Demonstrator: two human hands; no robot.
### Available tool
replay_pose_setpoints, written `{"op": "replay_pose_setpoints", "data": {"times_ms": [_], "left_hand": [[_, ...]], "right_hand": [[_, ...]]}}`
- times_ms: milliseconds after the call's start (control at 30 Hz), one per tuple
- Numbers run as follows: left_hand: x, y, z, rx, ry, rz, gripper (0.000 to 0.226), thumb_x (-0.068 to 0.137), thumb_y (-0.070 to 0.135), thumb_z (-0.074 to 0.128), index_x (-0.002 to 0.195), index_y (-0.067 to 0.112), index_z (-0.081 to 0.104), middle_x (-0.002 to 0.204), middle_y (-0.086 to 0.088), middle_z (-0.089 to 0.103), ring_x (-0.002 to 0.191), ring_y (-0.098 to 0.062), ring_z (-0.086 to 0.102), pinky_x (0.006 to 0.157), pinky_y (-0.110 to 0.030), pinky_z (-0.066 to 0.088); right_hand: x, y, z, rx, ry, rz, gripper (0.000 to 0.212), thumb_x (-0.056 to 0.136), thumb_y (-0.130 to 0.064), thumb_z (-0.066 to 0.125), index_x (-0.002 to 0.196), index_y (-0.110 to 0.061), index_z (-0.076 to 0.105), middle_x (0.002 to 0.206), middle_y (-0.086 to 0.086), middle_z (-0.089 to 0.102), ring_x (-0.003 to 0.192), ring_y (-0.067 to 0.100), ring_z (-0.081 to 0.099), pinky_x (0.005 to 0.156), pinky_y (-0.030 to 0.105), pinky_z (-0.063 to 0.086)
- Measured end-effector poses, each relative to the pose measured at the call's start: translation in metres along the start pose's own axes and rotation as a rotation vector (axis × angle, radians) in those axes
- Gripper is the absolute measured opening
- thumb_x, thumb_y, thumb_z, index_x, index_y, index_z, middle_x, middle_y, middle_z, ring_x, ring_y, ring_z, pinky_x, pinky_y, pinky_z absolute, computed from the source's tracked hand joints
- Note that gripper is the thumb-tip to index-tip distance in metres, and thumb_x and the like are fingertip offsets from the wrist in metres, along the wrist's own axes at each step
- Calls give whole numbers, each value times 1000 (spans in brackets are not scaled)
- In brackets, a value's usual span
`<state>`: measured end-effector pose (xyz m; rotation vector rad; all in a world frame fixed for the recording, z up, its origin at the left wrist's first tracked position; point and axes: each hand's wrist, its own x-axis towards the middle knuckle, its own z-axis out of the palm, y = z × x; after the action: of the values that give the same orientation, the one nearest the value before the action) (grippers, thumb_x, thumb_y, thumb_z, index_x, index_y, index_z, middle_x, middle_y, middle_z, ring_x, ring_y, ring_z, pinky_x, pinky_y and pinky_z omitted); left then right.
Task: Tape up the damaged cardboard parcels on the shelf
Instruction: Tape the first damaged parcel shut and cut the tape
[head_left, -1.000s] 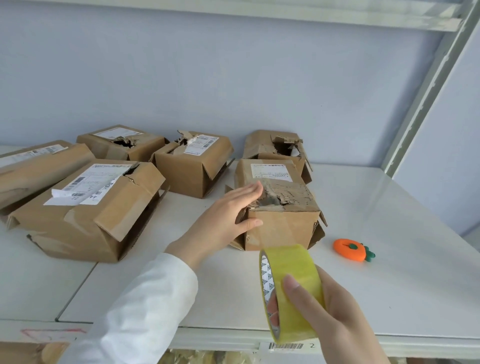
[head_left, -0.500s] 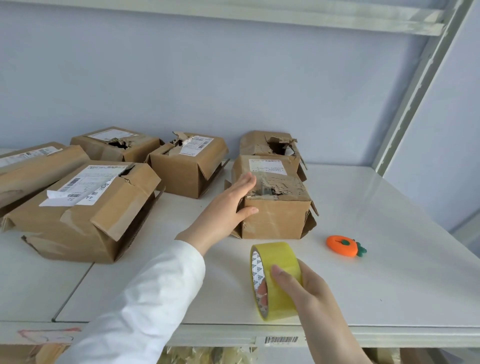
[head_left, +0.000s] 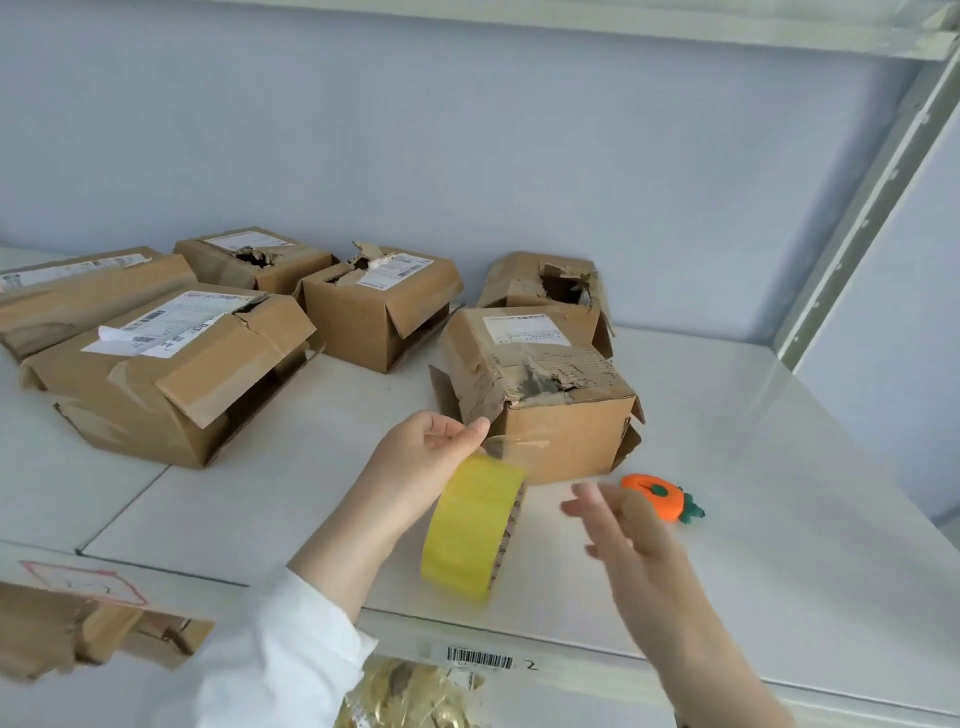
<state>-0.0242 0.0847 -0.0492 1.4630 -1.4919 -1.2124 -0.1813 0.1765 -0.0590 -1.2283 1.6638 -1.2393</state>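
Head view: at a white shelf (head_left: 779, 519) lined with several battered boxes, a person's left hand (head_left: 431, 452) pinches the free end of a yellow tape roll (head_left: 470, 530), which sits just below the fingers. The right hand (head_left: 623, 525), blurred and with fingers spread, holds nothing beside an orange carrot-shaped item (head_left: 654, 499). The torn box (head_left: 545, 410) stands just behind the roll. Its ripped top corner lies up and right of the pinching hand, the nearer one, so the strip likely heads there.
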Motion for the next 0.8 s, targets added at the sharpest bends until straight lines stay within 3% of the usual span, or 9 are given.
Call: {"op": "replay_pose_setpoints", "data": {"times_ms": [100, 167, 233, 367, 467, 533, 633, 700, 800], "left_hand": [[-2, -1, 0, 6, -57, -49, 29, 84, 47, 63, 97, 21, 65, 101, 6, 68, 97, -9, 60, 81, -23, 45], [-3, 0, 0, -18, -118, -72, 21, 85, 40, 65, 96, 23, 69, 102, 5, 71, 102, -12, 62, 98, -31, 44], [-4, 2, 0, -19, -154, -71, 14, 88, 33, 62, 96, 24, 71, 101, 6, 73, 103, -10, 63, 99, -29, 43], [-4, 7, -2, -28, -199, -63, 17, 92, 28, 55, 92, 25, 71, 100, 6, 74, 100, -8, 64, 88, -17, 42], [-7, 6, 0, -24, -241, -65, 31, 76, 43, 59, 94, 23, 74, 107, -1, 72, 105, -16, 64, 101, -32, 43], [-7, 4, 0, -48, -254, -70, 32, 77, 44, 56, 95, 25, 74, 108, -2, 71, 105, -19, 63, 103, -38, 42], [-6, 3, 1, -75, -280, -88, 31, 96, 29, 44, 96, 22, 74, 107, -7, 70, 102, -25, 64, 95, -36, 46], [-4, 2, 1, -90, -295, -87, 32, 97, 27, 42, 94, 22, 74, 108, -6, 69, 100, -23, 63, 92, -35, 47], [-2, 0, 3, -110, -314, -84, 29, 95, 35, 47, 90, 25, 73, 110, -2, 68, 107, -21, 60, 99, -38, 42]], "right_hand": [[39, 25, -52, -493, 260, -28, 38, 92, -34, 52, 126, -17, 54, 130, 7, 48, 118, 20, 33, 98, 26, 32], [63, 40, -74, -724, 200, 100, 49, 93, -39, 49, 137, -19, 44, 140, 8, 36, 131, 24, 17, 105, 34, 25], [77, 50, -81, -815, 100, 171, 46, 94, -42, 45, 136, -23, 47, 142, 5, 35, 133, 25, 13, 106, 32, 22], [82, 51, -78, -686, 111, 111, 26, 90, -32, 58, 113, -19, 58, 122, 7, 49, 123, 26, 31, 86, 31, 36], [74, 39, -73, -382, 218, -64, 18, 88, -16, 63, 100, -15, 49, 102, 4, 58, 92, 24, 55, 61, 19, 37], [70, 21, -69, -306, 292, -335, 20, 87, -10, 62, 99, -16, 46, 95, -10, 60, 87, 13, 58, 67, 14, 39], [77, -5, -60, -316, 216, -569, 21, 90, -11, 57, 102, -22, 44, 103, -18, 60, 90, -6, 57, 79, 5, 39], [89, -13, -51, -370, 156, -560, 19, 92, -13, 53, 104, -21, 42, 96, -16, 59, 81, 0, 55, 73, 2, 38], [98, -14, -37, -393, 132, -458, 19, 95, -15, 49, 102, -16, 32, 84, -15, 55, 72, 9, 55, 60, 10, 40]]}}
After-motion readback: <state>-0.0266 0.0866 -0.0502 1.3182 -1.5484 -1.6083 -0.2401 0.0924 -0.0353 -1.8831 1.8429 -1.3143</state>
